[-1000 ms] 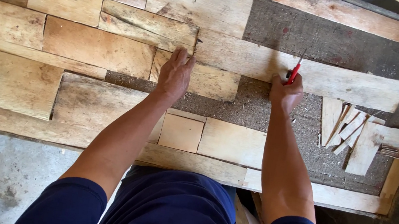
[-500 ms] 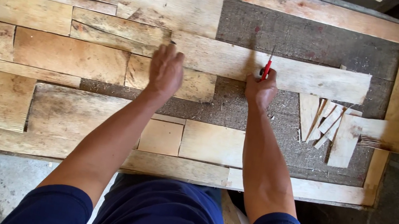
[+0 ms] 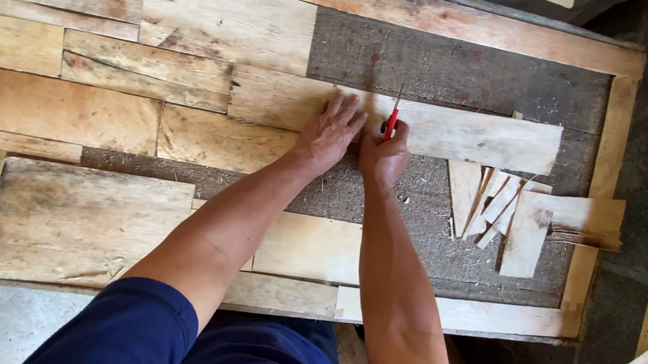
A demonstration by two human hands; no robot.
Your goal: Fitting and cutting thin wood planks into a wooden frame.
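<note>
On a wood-framed panel [image 3: 473, 24] patched with boards, the long pale plank [image 3: 472, 137] lay at twelve o'clock, the left hand [image 3: 331, 129] pressing it flat, open-fingered, while the right hand [image 3: 383, 159] gripped a red pencil [image 3: 392, 119], best kept upright against a firmly pinned plank.

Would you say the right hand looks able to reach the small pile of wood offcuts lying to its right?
Probably yes. The right hand holds a red pencil on the long plank, and only bare board lies between it and the offcuts.
</note>
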